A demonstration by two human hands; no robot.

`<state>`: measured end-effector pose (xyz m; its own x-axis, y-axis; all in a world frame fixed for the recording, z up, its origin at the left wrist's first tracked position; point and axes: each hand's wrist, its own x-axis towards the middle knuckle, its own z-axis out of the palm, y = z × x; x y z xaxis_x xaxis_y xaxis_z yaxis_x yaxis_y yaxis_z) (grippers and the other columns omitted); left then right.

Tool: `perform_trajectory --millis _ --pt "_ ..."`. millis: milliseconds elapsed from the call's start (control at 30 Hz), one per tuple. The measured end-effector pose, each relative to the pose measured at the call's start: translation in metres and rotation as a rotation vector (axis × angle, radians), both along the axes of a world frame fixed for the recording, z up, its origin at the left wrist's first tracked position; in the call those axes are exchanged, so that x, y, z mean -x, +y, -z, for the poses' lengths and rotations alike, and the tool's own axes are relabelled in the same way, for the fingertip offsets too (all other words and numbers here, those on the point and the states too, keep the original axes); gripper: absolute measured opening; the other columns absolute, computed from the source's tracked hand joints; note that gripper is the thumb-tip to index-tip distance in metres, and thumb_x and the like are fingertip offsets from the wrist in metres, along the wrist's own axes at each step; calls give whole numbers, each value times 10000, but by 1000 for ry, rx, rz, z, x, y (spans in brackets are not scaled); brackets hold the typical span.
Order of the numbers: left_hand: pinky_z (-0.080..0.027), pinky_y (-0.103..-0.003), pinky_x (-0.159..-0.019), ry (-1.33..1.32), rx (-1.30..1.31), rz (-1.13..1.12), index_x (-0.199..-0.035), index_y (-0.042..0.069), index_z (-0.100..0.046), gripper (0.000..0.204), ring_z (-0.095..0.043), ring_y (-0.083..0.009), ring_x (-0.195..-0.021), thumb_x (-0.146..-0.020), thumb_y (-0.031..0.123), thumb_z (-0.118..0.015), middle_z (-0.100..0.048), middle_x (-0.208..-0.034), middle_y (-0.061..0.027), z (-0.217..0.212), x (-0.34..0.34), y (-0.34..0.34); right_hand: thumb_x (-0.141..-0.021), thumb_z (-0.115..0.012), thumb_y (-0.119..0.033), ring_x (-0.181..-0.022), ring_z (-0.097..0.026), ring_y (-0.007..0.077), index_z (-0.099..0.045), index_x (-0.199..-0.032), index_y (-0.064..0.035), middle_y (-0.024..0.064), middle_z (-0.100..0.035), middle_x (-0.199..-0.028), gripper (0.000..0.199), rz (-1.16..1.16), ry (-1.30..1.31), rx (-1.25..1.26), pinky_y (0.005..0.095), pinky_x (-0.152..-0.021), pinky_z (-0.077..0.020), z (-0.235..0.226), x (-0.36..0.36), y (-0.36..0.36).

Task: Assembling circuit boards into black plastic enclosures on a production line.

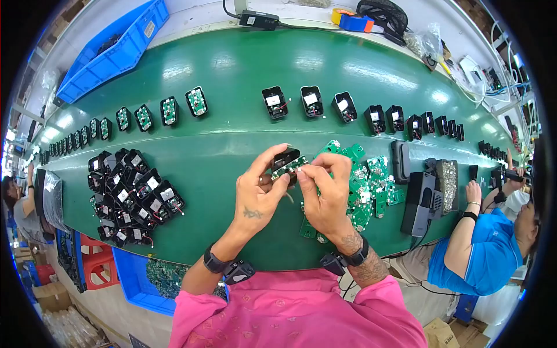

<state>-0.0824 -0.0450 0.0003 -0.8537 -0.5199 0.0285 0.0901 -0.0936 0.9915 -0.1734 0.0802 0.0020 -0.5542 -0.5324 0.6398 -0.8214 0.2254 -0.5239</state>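
My left hand (pixel 255 197) is closed around a small black plastic housing (pixel 283 155), raised above the green table in front of me. A green circuit board (pixel 288 167) is tilted at the near side of that housing, under my left thumb. At the board's right end my right hand (pixel 326 200) pinches with thumb and forefinger; what lies right between those fingertips is mostly hidden. Beside and behind my right hand spreads a heap of loose green circuit boards (pixel 361 191). To the left is a pile of black housings (pixel 130 194) with white parts and thin wires inside.
Black housings with boards (pixel 169 110) form a row at the back left; housings without visible boards (pixel 311 102) continue it rightward. Blue bins (pixel 116 49) (pixel 130 284) stand at the far left and below the table. A grey-black device (pixel 420 203) and a co-worker (pixel 481 249) are at the right.
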Motion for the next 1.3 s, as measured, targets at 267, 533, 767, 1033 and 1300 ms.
perform_trajectory --millis 267,533,767,1033,1300 --pt "-543 -240 -654 34 325 -3 -1321 84 -600 500 -659 -115 -847 -847 -76 -619 -677 -1129 -91 -4 -1 -8 -828 -672 -3 -594 -553 211 -624 -820 8 88 -550 -739 50 -254 -270 -44 335 -533 -425 2 8 2" --pt "-523 -285 -601 33 534 78 -1308 108 -616 536 -660 -185 -780 -806 -81 -619 -679 -1143 -142 -3 -3 -18 -823 -663 -17 -621 -546 220 -605 -794 7 89 -534 -732 70 -291 -308 -107 346 -551 -423 3 12 5" --pt "-535 -305 -633 46 575 67 -1304 114 -620 546 -671 -224 -781 -794 -80 -622 -680 -1136 -151 0 -3 -14 -819 -644 -11 -614 -536 221 -593 -783 19 91 -519 -716 70 -311 -395 -115 346 -554 -417 2 13 6" --pt "-556 -329 -687 62 645 1 -1294 111 -621 531 -695 -268 -824 -795 -71 -625 -680 -1108 -159 2 -3 -9 -814 -634 1 -607 -537 222 -586 -767 22 91 -518 -711 71 -263 -489 -121 346 -548 -420 2 8 5" --pt "-548 -343 -688 36 710 -8 -1292 120 -619 536 -675 -311 -815 -788 -59 -638 -667 -1049 -162 3 -3 -7 -812 -643 16 -632 -553 270 -582 -781 12 108 -519 -728 68 -244 -260 -123 372 -549 -430 7 8 2"
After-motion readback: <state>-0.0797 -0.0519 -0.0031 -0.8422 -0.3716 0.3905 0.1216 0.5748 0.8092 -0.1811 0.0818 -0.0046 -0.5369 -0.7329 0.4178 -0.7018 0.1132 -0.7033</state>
